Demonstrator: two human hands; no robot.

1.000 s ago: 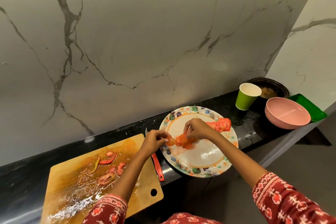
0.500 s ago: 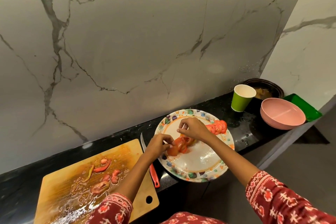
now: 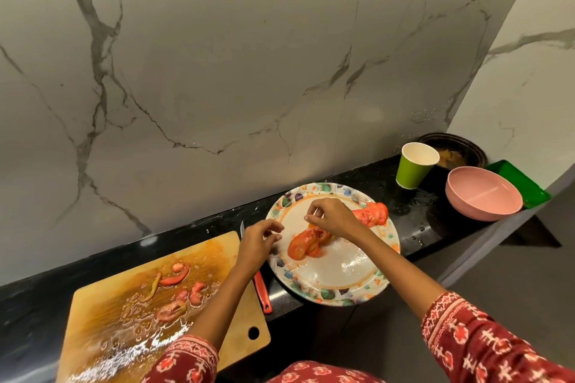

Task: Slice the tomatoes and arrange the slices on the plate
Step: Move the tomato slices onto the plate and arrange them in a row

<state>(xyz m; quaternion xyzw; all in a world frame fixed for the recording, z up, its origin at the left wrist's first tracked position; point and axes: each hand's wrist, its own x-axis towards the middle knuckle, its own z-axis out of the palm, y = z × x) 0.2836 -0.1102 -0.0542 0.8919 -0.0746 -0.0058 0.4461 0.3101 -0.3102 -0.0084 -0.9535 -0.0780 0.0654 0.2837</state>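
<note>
A patterned plate (image 3: 348,283) sits on the black counter, overhanging its front edge. A clump of tomato slices (image 3: 306,242) lies near the plate's middle, and a second row of tomato slices (image 3: 373,214) lies at its far right rim. My left hand (image 3: 258,239) hovers at the plate's left rim, fingers curled and apart, holding nothing. My right hand (image 3: 333,214) hangs just above the middle clump, fingertips pinched loosely with nothing visible in them. Tomato scraps (image 3: 177,289) lie on the wet wooden cutting board (image 3: 102,320) at the left.
A red-handled knife (image 3: 259,286) lies between board and plate, partly under my left arm. To the right stand a green paper cup (image 3: 415,169), a pink bowl (image 3: 483,193), a dark bowl (image 3: 457,149) and a green tray (image 3: 522,183). A marble wall rises behind.
Both hands have let go of the tomato slices and lifted off them. The slices now rest in a clump on the plate's middle.
</note>
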